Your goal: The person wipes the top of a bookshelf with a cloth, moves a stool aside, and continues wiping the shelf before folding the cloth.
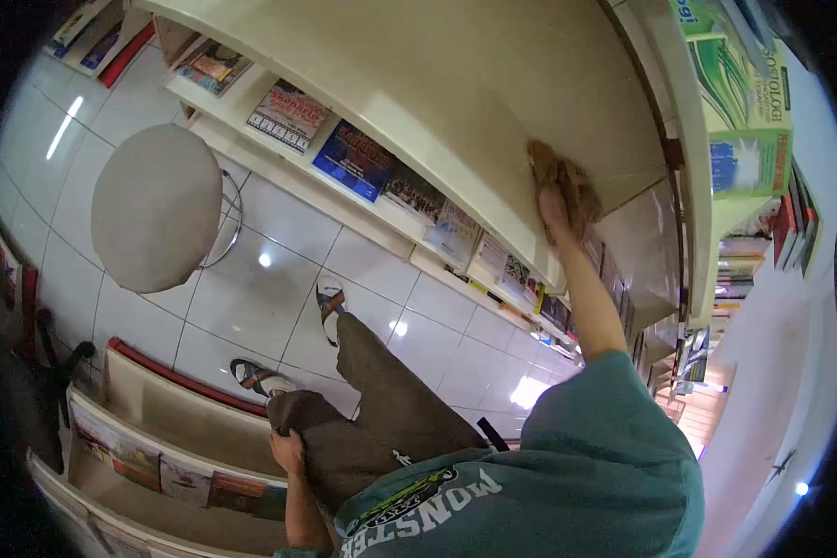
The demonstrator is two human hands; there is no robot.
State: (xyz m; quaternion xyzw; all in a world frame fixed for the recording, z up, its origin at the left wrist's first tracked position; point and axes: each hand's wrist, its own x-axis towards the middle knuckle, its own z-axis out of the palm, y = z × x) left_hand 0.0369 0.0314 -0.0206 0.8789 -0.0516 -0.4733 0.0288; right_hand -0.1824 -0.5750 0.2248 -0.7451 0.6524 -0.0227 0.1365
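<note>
My right hand (pixel 553 206) is stretched out to the upper right and grips a brown cloth (pixel 581 193). The cloth is bunched up and pressed on the cream shelf board (pixel 418 74), close to the shelf's corner. My left hand (pixel 288 452) lies against the knee of my dark brown trousers (pixel 400 391), its fingers resting on the fabric and holding nothing that shows.
Below the board, a lower rack displays several books, among them a blue one (pixel 352 160). Green textbooks (pixel 749 167) stand at the right. A round stool (pixel 156 206) is on the tiled floor (pixel 242 316). Behind me is another low bookshelf (pixel 172 389).
</note>
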